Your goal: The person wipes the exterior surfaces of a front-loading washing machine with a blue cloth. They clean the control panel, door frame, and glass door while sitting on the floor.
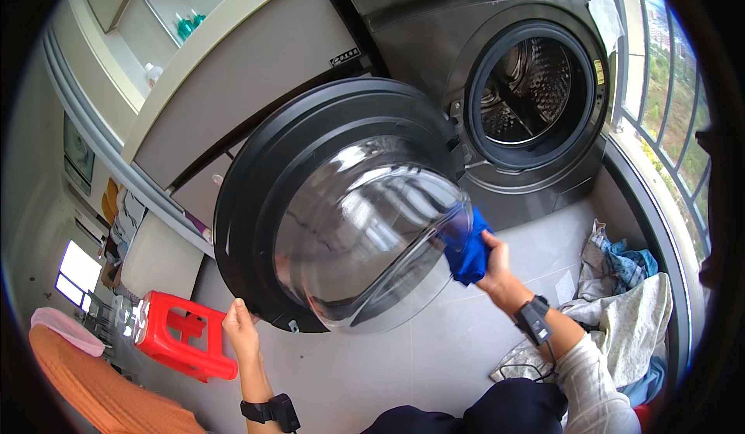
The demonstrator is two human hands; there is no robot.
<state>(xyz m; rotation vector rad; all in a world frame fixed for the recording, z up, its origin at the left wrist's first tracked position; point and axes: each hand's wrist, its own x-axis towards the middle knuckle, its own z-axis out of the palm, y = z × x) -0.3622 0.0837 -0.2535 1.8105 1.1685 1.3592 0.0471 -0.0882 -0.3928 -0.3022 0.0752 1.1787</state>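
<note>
The round door (250, 213) of a dark front-loading washing machine (407, 44) hangs wide open towards me. My left hand (241, 326) grips the door's lower left rim, its fingertips hidden behind the edge. In my right hand (497, 265) is a bunched blue cloth (468, 253), held against the right side of the clear door bowl (372, 236). Part of the cloth shows through the bowl. Beyond the door, the metal drum (527, 91) is visible inside its dark rubber gasket (483, 125); I see no laundry in it.
Crumpled laundry (623, 312) lies on the tiled floor (384, 370) at the right, below the window railing (669, 96). A red plastic stool (157, 341) stands at the left, near an orange piece of furniture (110, 381). A grey cabinet (256, 67) adjoins the washer.
</note>
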